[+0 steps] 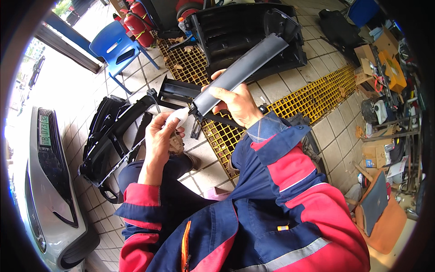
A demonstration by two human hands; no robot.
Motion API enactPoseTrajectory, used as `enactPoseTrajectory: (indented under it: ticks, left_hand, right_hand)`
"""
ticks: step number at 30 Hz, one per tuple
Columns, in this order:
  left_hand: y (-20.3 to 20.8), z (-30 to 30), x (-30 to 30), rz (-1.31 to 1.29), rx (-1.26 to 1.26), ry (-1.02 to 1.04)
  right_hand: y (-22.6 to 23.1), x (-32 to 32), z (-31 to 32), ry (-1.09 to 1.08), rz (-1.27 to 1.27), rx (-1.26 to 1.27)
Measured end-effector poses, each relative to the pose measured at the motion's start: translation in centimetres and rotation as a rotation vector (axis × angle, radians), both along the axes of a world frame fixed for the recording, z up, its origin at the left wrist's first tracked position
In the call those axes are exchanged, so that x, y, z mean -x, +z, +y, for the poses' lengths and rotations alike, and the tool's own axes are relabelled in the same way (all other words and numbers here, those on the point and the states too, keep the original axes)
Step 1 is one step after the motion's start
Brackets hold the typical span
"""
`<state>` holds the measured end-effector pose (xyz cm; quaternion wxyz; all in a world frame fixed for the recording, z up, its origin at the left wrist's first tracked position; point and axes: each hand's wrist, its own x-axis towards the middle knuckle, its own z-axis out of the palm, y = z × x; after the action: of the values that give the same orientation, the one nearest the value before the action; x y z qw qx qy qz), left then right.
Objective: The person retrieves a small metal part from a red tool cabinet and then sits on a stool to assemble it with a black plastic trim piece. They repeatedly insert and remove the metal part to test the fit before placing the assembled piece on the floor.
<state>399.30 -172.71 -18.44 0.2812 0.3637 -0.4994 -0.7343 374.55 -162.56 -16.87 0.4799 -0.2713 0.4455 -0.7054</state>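
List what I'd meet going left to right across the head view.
Silver car, red fire extinguishers, white object, long grey panel, black part at upper right, orange box.

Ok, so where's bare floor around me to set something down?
Pale floor tiles lie bare between the yellow grating and the brown cardboard boxes at right; a narrower strip separates the silver car from the black angular frame. It's crowded among the boxes and ahead, where the large black plastic shell lies beyond the long grey panel in your right hand.
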Motion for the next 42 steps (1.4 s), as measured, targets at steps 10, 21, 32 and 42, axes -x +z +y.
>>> enactPoseTrajectory:
  ticks: [10, 21, 32, 42]
  left_hand:
    - [1.4, 0.7, 0.7, -0.076, 0.098, 0.048]
    - [-11.1, -1.0, 1.3, -0.201, -0.085, -0.155]
    - [-28.2, -3.2, 1.6, -0.216, -0.227, 0.177]
    - [-40.7, -8.3, -1.9, -0.637, -0.062, 0.368]
  right_hand:
    - [0.4, 1.3, 1.0, -0.029, 0.033, 0.017]
    - [1.1, 1.7, 2.2, -0.118, -0.002, -0.038]
    - [3.6, 4.3, 1.4, -0.099, -0.034, -0.069]
    - [2.0, 4.4, 0.3, -0.152, -0.026, -0.196]
